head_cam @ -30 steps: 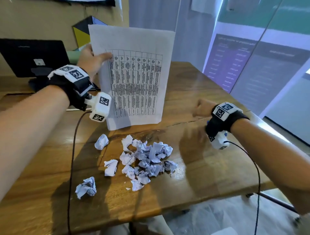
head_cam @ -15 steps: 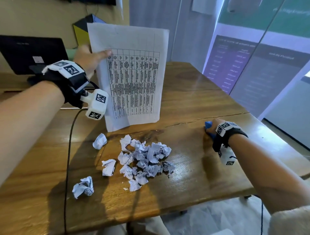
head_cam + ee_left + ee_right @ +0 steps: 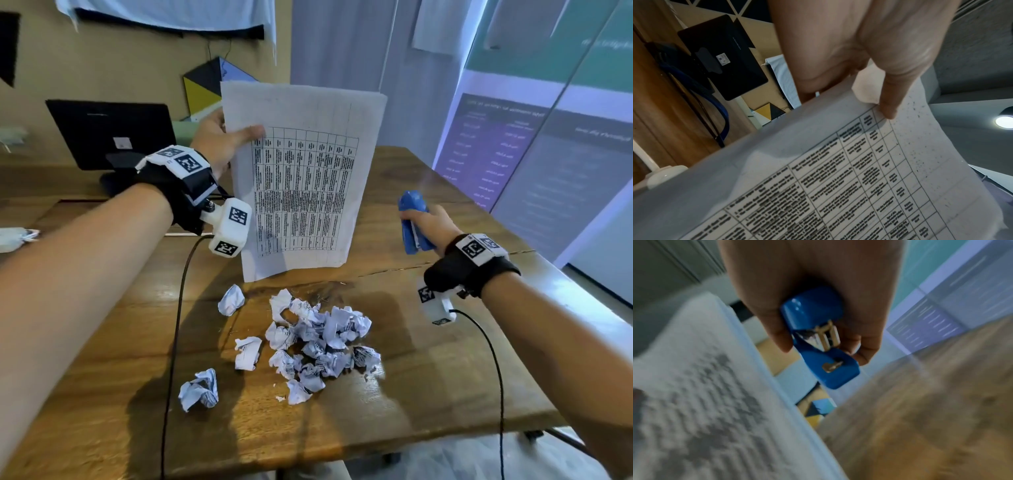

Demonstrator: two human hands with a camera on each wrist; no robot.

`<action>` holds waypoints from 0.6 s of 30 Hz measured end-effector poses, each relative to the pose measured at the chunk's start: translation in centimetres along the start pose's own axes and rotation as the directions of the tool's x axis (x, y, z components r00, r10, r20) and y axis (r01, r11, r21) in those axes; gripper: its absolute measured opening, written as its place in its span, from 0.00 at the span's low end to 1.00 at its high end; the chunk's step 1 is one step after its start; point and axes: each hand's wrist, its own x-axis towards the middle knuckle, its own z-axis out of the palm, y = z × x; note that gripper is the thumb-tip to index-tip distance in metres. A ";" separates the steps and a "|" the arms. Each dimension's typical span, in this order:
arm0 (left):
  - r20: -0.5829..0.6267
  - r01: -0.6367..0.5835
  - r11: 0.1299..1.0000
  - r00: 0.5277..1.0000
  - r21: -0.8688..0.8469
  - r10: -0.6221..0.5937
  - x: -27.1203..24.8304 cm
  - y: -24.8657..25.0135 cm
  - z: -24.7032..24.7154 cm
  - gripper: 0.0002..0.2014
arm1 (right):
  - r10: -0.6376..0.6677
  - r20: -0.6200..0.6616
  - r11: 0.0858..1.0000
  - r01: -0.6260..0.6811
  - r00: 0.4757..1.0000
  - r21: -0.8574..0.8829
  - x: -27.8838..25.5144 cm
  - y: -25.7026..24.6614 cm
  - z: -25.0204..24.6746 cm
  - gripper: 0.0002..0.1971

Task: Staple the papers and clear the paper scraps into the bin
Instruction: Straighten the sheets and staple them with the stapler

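My left hand (image 3: pixel 222 140) holds the printed papers (image 3: pixel 301 185) upright above the wooden table (image 3: pixel 445 394), thumb on the front near the top left corner. In the left wrist view the thumb (image 3: pixel 890 104) presses on the papers (image 3: pixel 838 186). My right hand (image 3: pixel 428 226) grips a blue stapler (image 3: pixel 412 222), lifted off the table to the right of the sheets. The right wrist view shows the stapler (image 3: pixel 818 337) in my fingers with its mouth open, the papers (image 3: pixel 705 394) blurred at its left. Several crumpled paper scraps (image 3: pixel 308 342) lie in a pile on the table below the sheets. No bin is in view.
A black monitor (image 3: pixel 113 133) stands at the back left of the table. Loose scraps lie apart from the pile: one (image 3: pixel 231 299) at its upper left, another (image 3: pixel 200 390) near the front. Wrist cables (image 3: pixel 171 342) trail over the table. The table's edge runs at the right and front.
My right hand dropped to the table's right side, took hold of the blue stapler and lifted it toward the papers. The left hand kept the sheets upright.
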 end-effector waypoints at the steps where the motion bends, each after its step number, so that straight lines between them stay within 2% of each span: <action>1: -0.002 -0.005 1.000 1.000 0.008 0.005 0.0 0.1 -0.1 0.21 | -0.043 -0.006 0.990 0.043 0.999 0.137 -0.5 -1.7 0.5 0.12; 3: -0.016 -0.010 1.000 1.000 0.028 0.010 0.0 0.2 -0.3 0.25 | -0.127 -0.007 0.942 0.123 0.992 0.312 -1.2 -4.5 1.5 0.10; 6: -0.045 -0.014 0.998 0.999 0.054 0.017 0.2 0.2 -0.6 0.25 | -0.224 0.035 0.886 0.189 0.974 0.423 -1.4 -7.1 2.9 0.07; 8: -0.051 -0.001 0.998 0.999 0.068 0.005 0.3 0.2 -0.7 0.24 | -0.261 0.077 0.876 0.202 0.962 0.437 -1.5 -8.0 3.8 0.04; 11: -0.021 0.013 0.997 1.000 0.076 -0.011 0.4 0.0 -0.6 0.22 | -0.260 0.082 0.897 0.210 0.962 0.389 -1.5 -8.8 4.8 0.07; 14: -0.021 -0.009 0.996 1.000 0.089 0.011 0.3 0.5 -0.3 0.22 | -0.254 0.033 0.911 0.228 0.967 0.342 -1.5 -10.0 5.2 0.08; 18: -0.075 -0.092 0.982 0.992 0.167 0.106 0.4 1.3 -0.2 0.20 | -0.274 -0.093 0.895 0.289 0.957 0.340 -1.9 -11.5 5.0 0.09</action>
